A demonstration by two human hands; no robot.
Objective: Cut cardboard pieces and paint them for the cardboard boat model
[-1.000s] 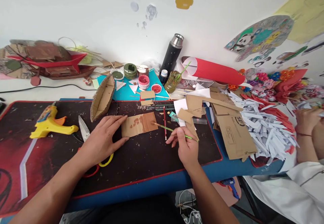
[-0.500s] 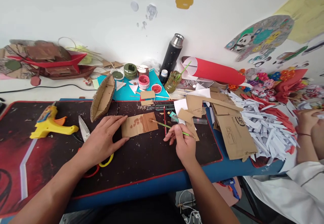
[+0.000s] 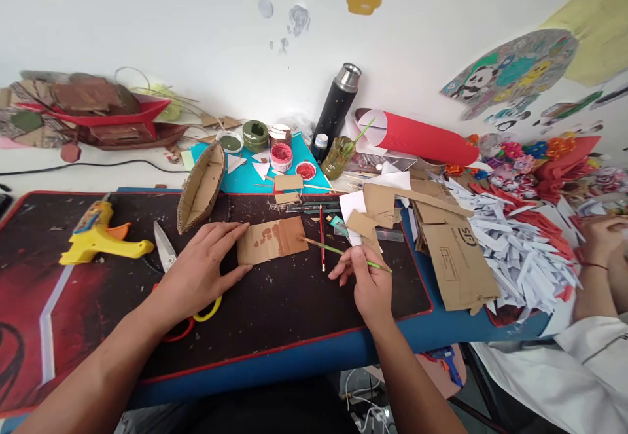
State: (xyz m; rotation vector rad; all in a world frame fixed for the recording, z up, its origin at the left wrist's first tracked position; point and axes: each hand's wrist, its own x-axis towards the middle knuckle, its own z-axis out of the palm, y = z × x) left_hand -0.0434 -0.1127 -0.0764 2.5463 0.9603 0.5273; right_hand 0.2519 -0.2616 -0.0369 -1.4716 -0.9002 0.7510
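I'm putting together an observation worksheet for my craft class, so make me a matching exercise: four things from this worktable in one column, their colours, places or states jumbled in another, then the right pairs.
Column one
1. Vacuum flask
2. Paintbrush
3. Glue gun
4. Left hand

Column two
A. Yellow, lying on the desk mat
B. Touching the left end of the partly painted cardboard piece
C. Black with a silver-coloured top
D. Held in the right hand

Pairs: 1-C, 2-D, 3-A, 4-B

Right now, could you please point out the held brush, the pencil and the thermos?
Held brush (image 3: 333, 249), head view, on its handle.
Pencil (image 3: 322, 230), head view, on its shaft.
Thermos (image 3: 336, 107), head view, on its body.
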